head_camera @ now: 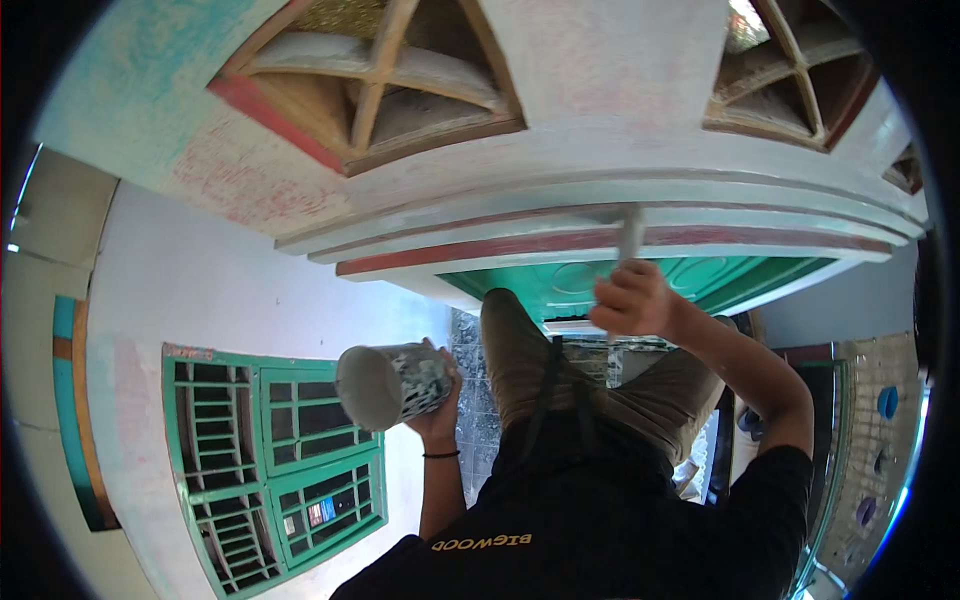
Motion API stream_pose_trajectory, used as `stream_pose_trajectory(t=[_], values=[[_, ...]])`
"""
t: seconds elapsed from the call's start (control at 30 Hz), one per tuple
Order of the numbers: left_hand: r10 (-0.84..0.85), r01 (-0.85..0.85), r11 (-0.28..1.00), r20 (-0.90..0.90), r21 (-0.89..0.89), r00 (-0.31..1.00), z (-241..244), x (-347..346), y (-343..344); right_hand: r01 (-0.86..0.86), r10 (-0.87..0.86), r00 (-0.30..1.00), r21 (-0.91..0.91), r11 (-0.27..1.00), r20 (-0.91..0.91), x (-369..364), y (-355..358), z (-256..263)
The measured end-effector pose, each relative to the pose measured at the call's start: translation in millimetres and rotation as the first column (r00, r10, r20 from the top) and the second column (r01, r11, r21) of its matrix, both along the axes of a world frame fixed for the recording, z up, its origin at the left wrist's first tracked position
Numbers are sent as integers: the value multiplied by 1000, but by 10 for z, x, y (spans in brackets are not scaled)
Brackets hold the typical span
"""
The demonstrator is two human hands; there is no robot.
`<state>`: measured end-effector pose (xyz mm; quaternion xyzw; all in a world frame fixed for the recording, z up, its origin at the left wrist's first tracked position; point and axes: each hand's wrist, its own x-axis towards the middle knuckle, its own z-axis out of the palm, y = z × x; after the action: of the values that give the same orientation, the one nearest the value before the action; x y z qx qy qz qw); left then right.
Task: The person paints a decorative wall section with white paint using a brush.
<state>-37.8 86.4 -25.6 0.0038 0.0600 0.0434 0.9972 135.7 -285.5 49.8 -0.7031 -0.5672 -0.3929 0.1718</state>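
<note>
My right hand [634,300] grips a paintbrush [631,234], blurred by motion, with its head against the stepped moulding [525,217] over a green door [547,289]. White covers much of the moulding, while a dull red band [450,253] runs along one of its lower steps. In my left hand [444,409], a paint-smeared plastic pail [367,386] is held by its side, tipped so that its pale inside faces left. What lies at the bottom of the pail cannot be made out.
Above the moulding, wooden lattice vents [375,71] open in the patchily painted wall [607,67]. A green barred window [277,457] is set in the white wall at left. Dark tiles [476,420] show far below, beside my legs. Blue and purple items [887,403] hang at far right.
</note>
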Motion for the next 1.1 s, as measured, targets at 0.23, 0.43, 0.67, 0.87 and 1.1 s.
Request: stream_pose_trajectory(t=[0.23,0.43,0.67,0.87,1.1], values=[[-41,41,997,6,-68,999,118,59,-159,-85,127,978,237,968,-168,-74,270,274],[80,-78,993,18,-85,997,81,-192,8,-218,326,870,305,927,-371,118,1126,107],[271,-271,962,-58,-4,961,225,-577,108,-307,603,644,563,767,-471,480,3032,-463],[339,-339,941,-41,4,940,303,-776,123,-77,334,794,461,884,-508,645,3976,-606],[326,-327,945,-37,-19,945,282,-707,115,16,128,950,453,891,-286,781,3775,-729]])
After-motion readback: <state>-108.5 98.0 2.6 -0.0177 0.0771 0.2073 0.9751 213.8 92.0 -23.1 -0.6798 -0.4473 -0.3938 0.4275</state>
